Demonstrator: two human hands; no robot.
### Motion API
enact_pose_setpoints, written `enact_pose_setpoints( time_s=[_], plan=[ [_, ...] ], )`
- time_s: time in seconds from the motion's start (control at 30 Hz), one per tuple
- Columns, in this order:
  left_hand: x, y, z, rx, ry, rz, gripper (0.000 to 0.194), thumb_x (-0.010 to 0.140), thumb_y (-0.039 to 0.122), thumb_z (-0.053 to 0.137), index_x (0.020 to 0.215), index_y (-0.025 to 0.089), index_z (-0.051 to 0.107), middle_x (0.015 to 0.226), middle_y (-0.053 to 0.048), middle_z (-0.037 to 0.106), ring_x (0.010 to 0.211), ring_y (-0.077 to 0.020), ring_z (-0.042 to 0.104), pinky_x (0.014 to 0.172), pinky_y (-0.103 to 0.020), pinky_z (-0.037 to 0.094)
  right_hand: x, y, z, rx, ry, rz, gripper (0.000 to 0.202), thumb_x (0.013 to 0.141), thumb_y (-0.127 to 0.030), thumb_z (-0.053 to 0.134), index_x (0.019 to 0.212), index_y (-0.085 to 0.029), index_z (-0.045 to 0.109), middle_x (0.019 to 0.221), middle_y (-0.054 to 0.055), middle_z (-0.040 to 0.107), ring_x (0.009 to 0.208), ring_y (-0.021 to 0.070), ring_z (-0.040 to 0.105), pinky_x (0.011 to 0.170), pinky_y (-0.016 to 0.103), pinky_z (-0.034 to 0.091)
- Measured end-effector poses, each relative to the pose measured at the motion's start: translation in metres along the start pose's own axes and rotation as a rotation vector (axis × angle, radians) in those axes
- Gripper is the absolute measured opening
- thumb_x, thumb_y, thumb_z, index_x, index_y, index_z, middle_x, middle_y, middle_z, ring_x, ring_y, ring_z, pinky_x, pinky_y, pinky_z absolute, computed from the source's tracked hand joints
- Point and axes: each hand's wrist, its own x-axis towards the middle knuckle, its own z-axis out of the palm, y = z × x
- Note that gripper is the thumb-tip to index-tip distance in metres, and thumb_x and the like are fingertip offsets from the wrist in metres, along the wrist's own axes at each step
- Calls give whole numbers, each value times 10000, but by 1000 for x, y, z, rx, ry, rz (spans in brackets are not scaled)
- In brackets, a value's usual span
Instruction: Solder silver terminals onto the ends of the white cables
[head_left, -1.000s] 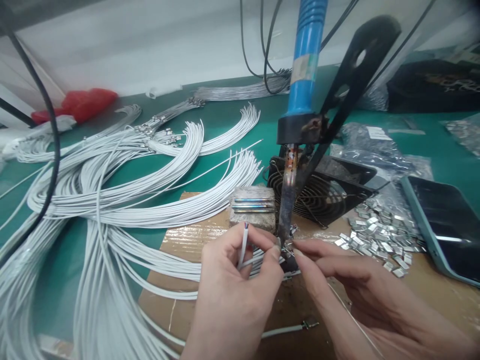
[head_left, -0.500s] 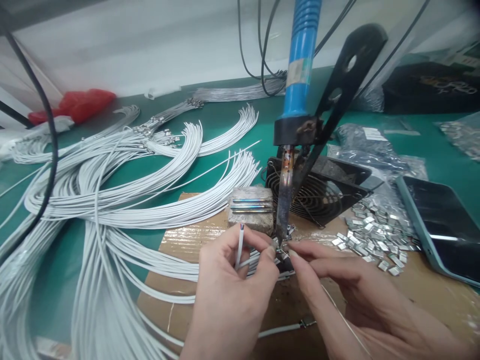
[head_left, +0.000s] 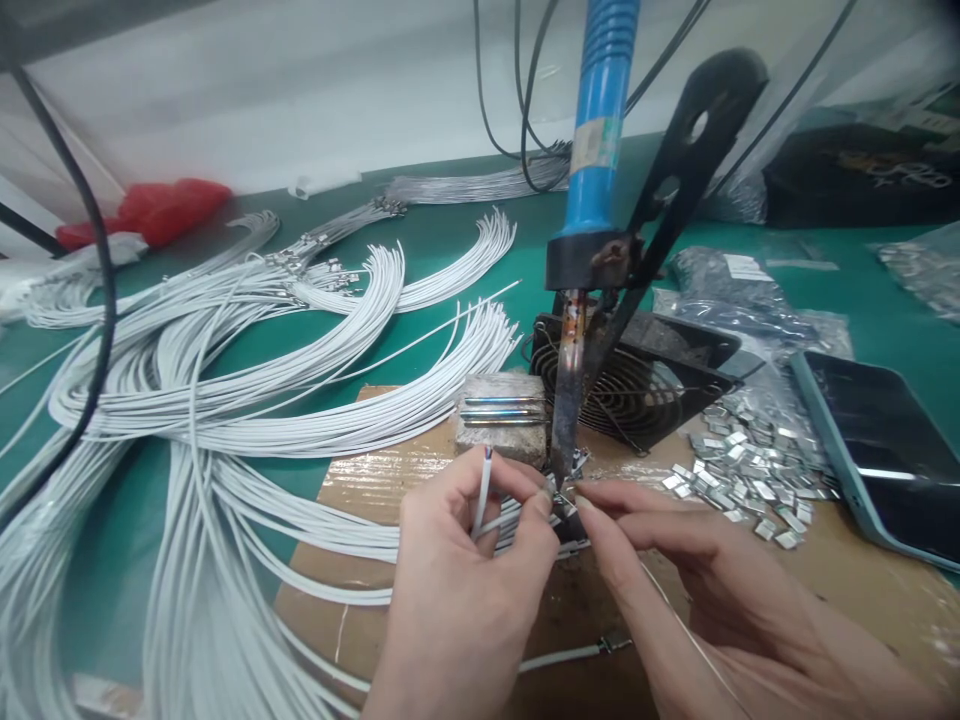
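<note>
My left hand [head_left: 465, 580] is closed in a pinch on a white cable [head_left: 482, 495], whose end with tiny coloured wires sticks up between the fingers. From the right, my right hand [head_left: 697, 570] pinches a thin solder wire [head_left: 699, 652] that trails down beneath the palm. The fingertips of both hands almost meet under the tip of a blue-handled soldering iron [head_left: 595, 170], which a black bracket [head_left: 686, 150] holds pointing down. A small metal piece shows at the tip, partly hidden by the fingers. Below, another white cable [head_left: 559, 660] ends in a metal connector [head_left: 613, 642].
Bundles of white cables [head_left: 300, 400] spread across the left. Behind the hands stand a block [head_left: 499, 388] with metal rods on it and a black fan [head_left: 637, 385]. Loose metal connector shells [head_left: 739, 470] and a phone [head_left: 889, 450] lie at right on cardboard [head_left: 360, 500].
</note>
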Motion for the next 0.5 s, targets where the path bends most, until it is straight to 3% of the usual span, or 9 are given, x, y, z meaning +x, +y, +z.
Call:
enact_pose_setpoints(
  time_s=[0.2,0.5],
  plan=[
    [-3,1,-1,7,-6,5,109,715,226,729,655,174,654,741,-24,715,718,-145,681,633,-167,569,2,-4,2,25,23,-20,109,894,-333,783,814,-331,708,933,-132,792,872,85,762,835,152,528],
    [-3,-5,-1,15,-21,43,106,732,194,732,659,172,657,747,-27,722,734,-147,697,675,-172,586,-1,-1,2,87,9,-22,131,868,-263,803,822,-318,693,954,-122,781,847,91,750,839,178,551]
  ],
)
